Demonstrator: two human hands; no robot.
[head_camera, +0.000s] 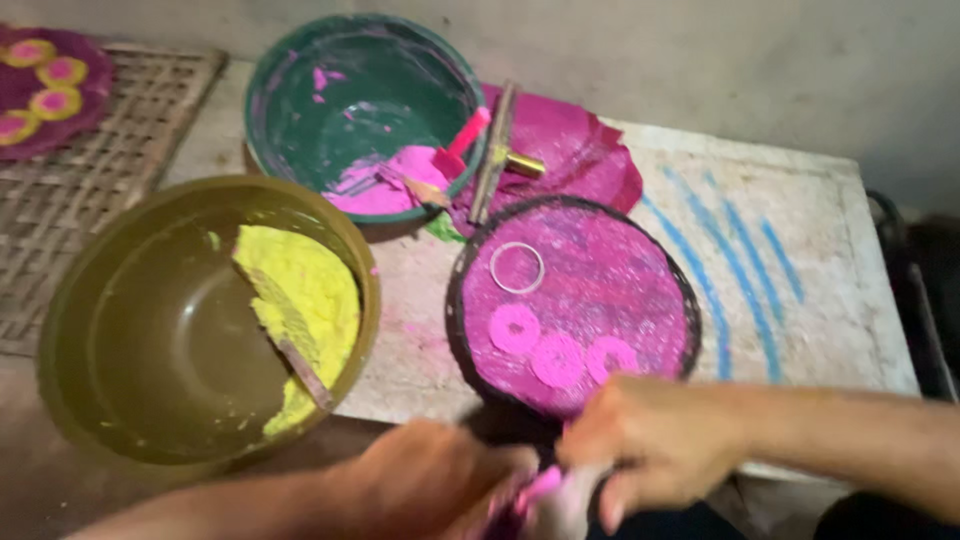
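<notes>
Pink paste (545, 490) — gripped between my left hand (430, 480) and right hand (655, 445), both closed on it — just below the round pink-dusted tray (640, 280).

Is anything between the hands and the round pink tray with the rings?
Nothing visible. The left hand and right hand sit at the near edge of the pink tray, with blurred pink stuff between them.

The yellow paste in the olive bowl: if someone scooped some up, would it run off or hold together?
The yellow paste probably holds together: it clings in a thick mound to the olive bowl wall without slumping. Its rough, crumbly surface suggests it might break apart. The stick lying in it looks coated, so it is likely sticky.
</notes>
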